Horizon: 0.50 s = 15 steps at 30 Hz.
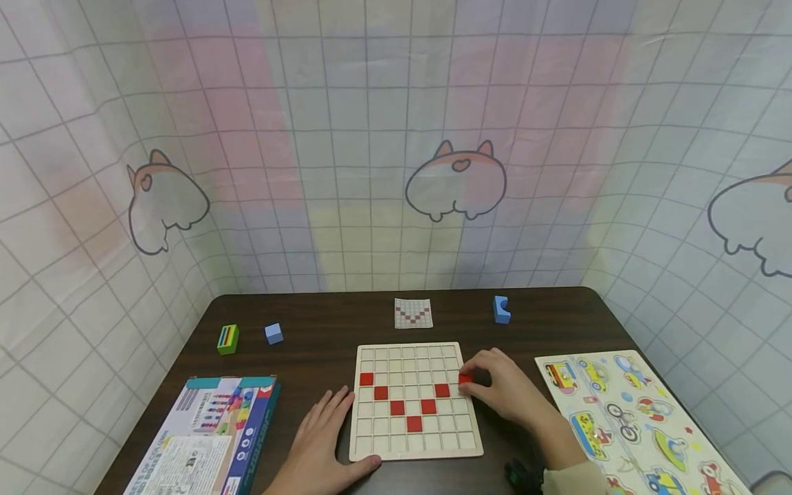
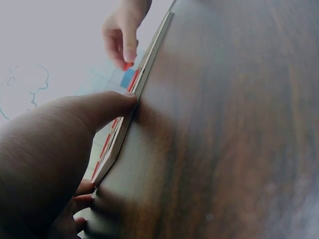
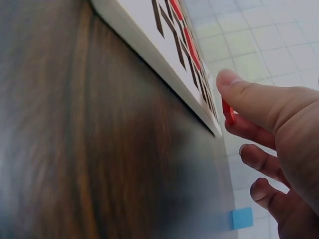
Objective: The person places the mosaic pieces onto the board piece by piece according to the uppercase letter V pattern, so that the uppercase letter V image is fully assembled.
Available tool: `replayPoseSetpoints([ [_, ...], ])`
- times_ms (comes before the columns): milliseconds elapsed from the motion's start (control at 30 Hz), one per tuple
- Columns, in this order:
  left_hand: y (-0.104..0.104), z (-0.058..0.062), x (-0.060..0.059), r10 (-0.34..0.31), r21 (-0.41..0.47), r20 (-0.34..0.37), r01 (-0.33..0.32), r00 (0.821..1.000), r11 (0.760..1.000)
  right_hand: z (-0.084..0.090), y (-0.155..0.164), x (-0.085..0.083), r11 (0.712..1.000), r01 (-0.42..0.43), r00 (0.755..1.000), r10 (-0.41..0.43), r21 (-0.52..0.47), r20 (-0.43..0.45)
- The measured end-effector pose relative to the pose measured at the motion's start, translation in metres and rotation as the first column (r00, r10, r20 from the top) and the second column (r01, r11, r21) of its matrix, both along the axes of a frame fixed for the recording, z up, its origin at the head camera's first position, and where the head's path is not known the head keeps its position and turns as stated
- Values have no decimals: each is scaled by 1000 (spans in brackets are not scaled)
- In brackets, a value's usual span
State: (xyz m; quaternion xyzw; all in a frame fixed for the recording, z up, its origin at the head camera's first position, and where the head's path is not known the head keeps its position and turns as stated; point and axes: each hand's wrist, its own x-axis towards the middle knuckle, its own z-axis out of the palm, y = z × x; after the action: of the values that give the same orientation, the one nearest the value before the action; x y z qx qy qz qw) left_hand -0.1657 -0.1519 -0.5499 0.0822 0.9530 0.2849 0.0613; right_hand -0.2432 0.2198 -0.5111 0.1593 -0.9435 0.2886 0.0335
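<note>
A pale square grid board [image 1: 427, 454] lies on the dark table, several red square tiles [image 1: 414, 423] set in its cells in a V-like line. At the board's lower left corner rests my left hand [image 1: 326, 447], fingers straight along the left side and thumb [image 2: 117, 104] on the near edge. My right hand [image 1: 504, 390] pinches another red tile [image 3: 228, 111] between thumb and index finger, at the board's right edge. Its remaining fingers are loosely bent. Behind the board lies a small card [image 1: 413, 314] printed with a similar grid pattern.
A boxed set [image 1: 204, 433] lies at the left front. Behind it sit a green block with coloured stripes [image 1: 227, 339] and a blue cube [image 1: 273, 334]. A notched blue block [image 1: 501, 310] stands at the back right. A picture puzzle board [image 1: 609, 385] covers the right side.
</note>
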Motion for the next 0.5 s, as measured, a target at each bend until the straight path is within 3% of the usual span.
replayPoseSetpoints([
  [500,-1,1,-2,2,0,13,-2,1000,1000,-11,-14,-19,997,-41,999,43,-70,19],
])
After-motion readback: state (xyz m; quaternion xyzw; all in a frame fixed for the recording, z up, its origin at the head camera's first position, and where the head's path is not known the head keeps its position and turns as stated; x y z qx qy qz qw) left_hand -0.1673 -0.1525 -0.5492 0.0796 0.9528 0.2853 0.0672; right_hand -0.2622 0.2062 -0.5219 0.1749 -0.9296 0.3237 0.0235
